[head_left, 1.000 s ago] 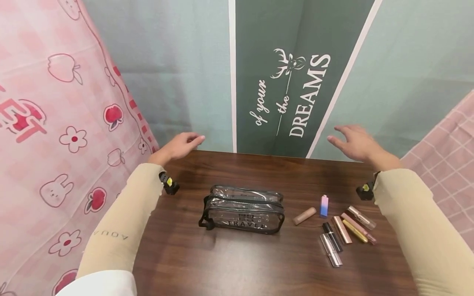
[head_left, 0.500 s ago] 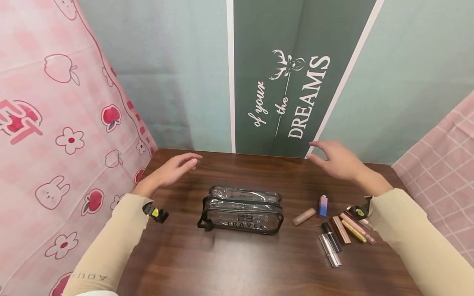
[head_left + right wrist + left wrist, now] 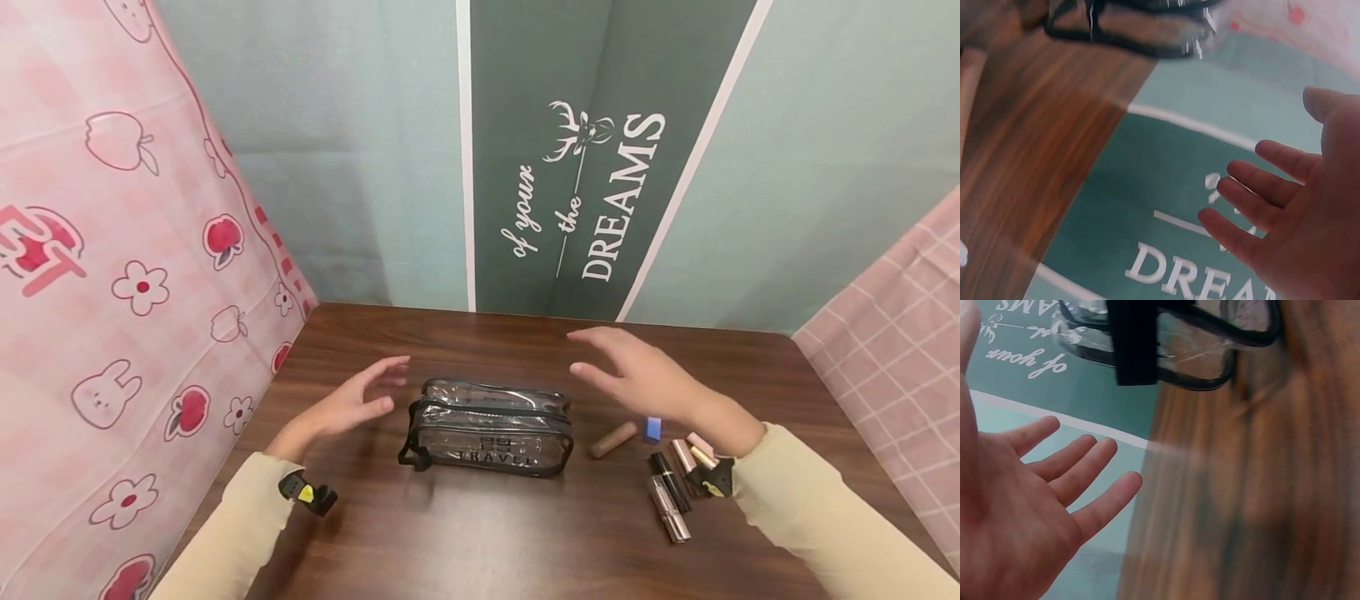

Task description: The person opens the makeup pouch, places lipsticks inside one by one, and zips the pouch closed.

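A clear plastic toiletry pouch [image 3: 491,425] with black piping, a zip and the word TRAVEL lies on the brown wooden table [image 3: 480,533]. Left of it my left hand [image 3: 352,404] hovers with fingers spread and nothing in them; the left wrist view shows the bare palm [image 3: 1016,512] beside the pouch. My right hand [image 3: 637,371] hangs beyond the pouch's right end, fingers apart and holding nothing. Below that hand lie a brownish lip gloss tube [image 3: 613,440] and a blue-and-pink lipstick [image 3: 653,430], its top hidden by the hand.
Several more cosmetic tubes, among them a black one [image 3: 667,477] and a silver one [image 3: 670,510], lie at the right, partly covered by my right wrist. A green-grey curtain [image 3: 360,167] backs the table. Pink cloths hang at the left [image 3: 142,217] and right [image 3: 900,358].
Both hands have come down from the table's back edge toward the two ends of the pouch. The right hand has also moved left, now covering part of the cosmetics. The pouch stays put.
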`<state>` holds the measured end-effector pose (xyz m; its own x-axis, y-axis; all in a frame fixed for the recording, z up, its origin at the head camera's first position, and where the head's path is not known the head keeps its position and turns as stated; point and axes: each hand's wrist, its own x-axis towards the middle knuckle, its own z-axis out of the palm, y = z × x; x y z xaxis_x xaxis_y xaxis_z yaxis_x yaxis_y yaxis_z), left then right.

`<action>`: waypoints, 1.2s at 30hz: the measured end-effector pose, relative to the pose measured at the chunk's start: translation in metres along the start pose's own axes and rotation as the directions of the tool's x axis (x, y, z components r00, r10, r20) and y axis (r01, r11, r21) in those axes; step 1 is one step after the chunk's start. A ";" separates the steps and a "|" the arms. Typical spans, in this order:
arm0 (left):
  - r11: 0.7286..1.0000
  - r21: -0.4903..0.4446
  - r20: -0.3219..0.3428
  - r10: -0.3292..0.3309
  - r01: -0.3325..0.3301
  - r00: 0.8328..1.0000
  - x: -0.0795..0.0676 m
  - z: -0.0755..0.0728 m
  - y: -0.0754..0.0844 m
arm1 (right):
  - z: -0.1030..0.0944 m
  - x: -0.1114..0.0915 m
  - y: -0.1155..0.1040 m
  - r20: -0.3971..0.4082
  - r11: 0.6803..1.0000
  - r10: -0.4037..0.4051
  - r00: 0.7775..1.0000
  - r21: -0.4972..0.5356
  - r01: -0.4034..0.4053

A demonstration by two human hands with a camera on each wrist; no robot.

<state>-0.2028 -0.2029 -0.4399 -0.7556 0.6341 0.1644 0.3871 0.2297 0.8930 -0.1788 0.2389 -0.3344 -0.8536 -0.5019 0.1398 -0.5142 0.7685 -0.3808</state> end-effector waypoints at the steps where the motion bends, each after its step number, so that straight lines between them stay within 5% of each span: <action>1: 1.000 -0.015 0.007 0.001 -0.001 1.000 -0.002 0.002 -0.002 | 0.004 0.000 -0.003 0.003 1.000 -0.011 1.000 0.001 0.011; 8: 0.999 -0.022 0.094 -0.025 0.027 0.995 -0.008 0.019 -0.011 | 0.032 -0.003 -0.020 0.049 0.998 -0.066 0.997 -0.006 0.066; 19: 0.974 0.084 0.126 -0.219 0.209 0.968 -0.004 0.043 -0.008 | 0.063 -0.005 -0.036 0.117 0.996 -0.089 0.989 -0.017 0.092; 36: 0.991 0.099 0.073 -0.094 0.087 0.993 0.005 0.055 -0.020 | 0.070 -0.005 -0.032 0.140 0.997 -0.078 0.987 0.024 0.075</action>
<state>-0.1854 -0.1637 -0.4799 -0.7479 0.6621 0.0483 0.3706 0.3561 0.8578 -0.1516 0.1892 -0.3865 -0.7907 -0.6109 0.0399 -0.5750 0.7186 -0.3912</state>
